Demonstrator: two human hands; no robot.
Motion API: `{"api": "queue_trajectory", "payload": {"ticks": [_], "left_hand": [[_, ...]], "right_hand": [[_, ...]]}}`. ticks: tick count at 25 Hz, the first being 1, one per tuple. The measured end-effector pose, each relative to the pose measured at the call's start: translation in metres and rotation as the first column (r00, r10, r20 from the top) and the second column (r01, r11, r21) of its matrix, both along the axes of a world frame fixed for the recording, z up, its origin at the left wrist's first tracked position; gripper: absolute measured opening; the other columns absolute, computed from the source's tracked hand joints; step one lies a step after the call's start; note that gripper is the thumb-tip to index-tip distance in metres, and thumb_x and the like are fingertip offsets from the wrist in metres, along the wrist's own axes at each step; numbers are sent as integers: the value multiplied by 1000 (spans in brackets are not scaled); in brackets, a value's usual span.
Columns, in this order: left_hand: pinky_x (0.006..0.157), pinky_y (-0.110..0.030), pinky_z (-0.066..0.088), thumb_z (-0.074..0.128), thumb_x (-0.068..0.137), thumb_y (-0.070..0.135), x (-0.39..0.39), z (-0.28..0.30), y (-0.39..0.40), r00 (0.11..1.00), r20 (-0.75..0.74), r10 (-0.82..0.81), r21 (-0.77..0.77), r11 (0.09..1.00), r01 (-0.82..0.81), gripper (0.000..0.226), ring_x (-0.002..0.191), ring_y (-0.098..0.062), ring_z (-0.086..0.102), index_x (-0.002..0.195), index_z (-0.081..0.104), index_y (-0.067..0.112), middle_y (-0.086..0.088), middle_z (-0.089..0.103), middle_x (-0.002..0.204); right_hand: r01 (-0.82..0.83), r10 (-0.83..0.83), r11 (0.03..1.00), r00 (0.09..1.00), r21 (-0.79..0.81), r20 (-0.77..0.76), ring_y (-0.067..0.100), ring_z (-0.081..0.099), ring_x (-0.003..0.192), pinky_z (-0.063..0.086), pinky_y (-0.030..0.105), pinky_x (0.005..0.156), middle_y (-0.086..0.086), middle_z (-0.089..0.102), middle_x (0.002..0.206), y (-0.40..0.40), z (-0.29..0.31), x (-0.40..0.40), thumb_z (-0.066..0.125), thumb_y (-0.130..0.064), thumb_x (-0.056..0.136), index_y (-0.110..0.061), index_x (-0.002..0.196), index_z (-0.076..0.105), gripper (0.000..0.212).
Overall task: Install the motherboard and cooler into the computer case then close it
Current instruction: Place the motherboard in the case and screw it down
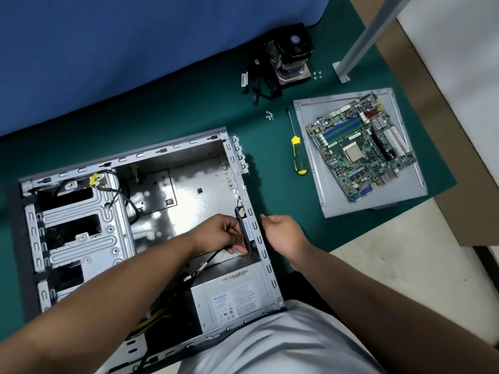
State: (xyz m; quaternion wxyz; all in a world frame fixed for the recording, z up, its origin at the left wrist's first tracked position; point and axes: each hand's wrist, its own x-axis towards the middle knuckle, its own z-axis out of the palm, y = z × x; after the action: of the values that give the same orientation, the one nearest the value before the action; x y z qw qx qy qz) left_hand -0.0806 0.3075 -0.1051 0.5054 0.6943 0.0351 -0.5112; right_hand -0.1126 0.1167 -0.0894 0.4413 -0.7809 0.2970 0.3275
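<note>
**A:** Your left hand (221,233) is inside the computer case (140,211), fingers curled round the black fan (247,230) that stands against the rear wall. Your right hand (283,236) is just outside that wall, fingers loosely curled; I cannot tell whether it holds anything.

**B:** So what can go wrong for you here?

**A:** You are working by feel on two sides of a thin metal wall. If the left hand slackens, the fan may tip onto the case floor and drag its black cable (213,259) with it. That cable runs near the power supply (232,300); leave it loose and it could get trapped under the board later.

**B:** And the task's own parts?

**A:** The motherboard (361,147) lies on the grey side panel (405,190) near the right edge of the bench (189,109), well apart from you. The cooler (291,60) stands towards the far edge, screws (269,115) and the screwdriver (298,155) between. Swing your right elbow out and you could scatter those screws.
</note>
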Motion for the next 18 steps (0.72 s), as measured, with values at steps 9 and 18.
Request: {"api": "queue_trajectory", "payload": {"ticks": [9,18], "left_hand": [[54,-19,54,58,91,-14,-8,-4,-2,998,24,64,-19,998,-63,17,65,-9,74,92,70,-2,-3,78,76],[50,-20,50,58,89,-16,-11,-11,-2,994,67,88,-20,996,-86,13,58,-9,70,91,69,-10,-8,76,73]], "right_hand": [[5,-5,1000,999,1,46,15,59,70,45,30,70,15,75,93,0,-1,-4,45,-50,99,-2,95,68,53],[12,-15,998,998,58,57,20,64,68,53,35,77,13,74,89,-1,-5,-10,44,-56,91,-6,95,66,56]]}}
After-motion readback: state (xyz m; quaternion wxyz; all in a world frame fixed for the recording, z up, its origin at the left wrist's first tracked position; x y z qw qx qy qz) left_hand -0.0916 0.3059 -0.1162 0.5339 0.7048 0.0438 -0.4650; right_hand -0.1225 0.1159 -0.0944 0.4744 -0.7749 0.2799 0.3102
